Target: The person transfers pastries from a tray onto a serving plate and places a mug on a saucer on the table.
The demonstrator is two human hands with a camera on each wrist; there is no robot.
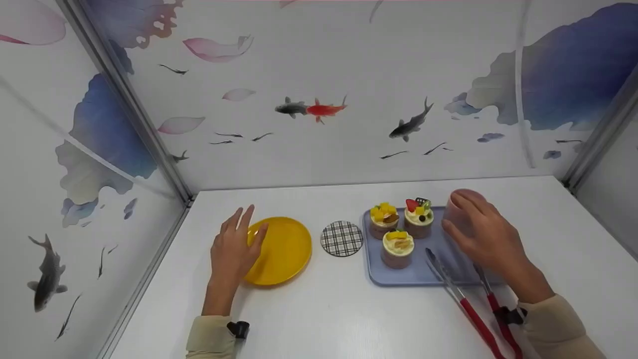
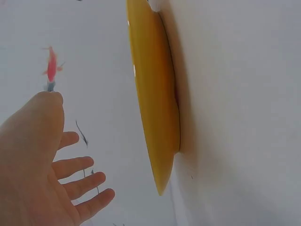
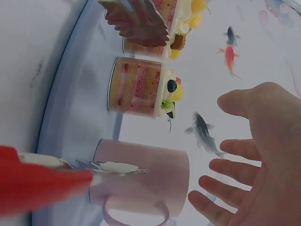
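Observation:
My left hand [image 1: 233,252] hovers over the left side of a yellow plate [image 1: 284,252]. Its fingers are extended and hold nothing; the left wrist view shows them apart from the plate's rim [image 2: 153,94]. Above a pink mug [image 3: 146,181] is my right hand [image 1: 491,239], with fingers spread and nothing gripped. In the head view this hand hides much of the mug. Red-handled metal tongs [image 1: 481,326] lie below the right hand, their tips over a blue tray [image 1: 403,278]. Three cream-topped cake cups, including the front one [image 1: 397,254], stand on that tray.
Between plate and tray lies a round checked coaster [image 1: 342,239]. The white table [image 1: 319,319] meets a back wall [image 1: 319,154] painted with fish and petals. A side wall [image 1: 79,219] with a metal frame stands at the left.

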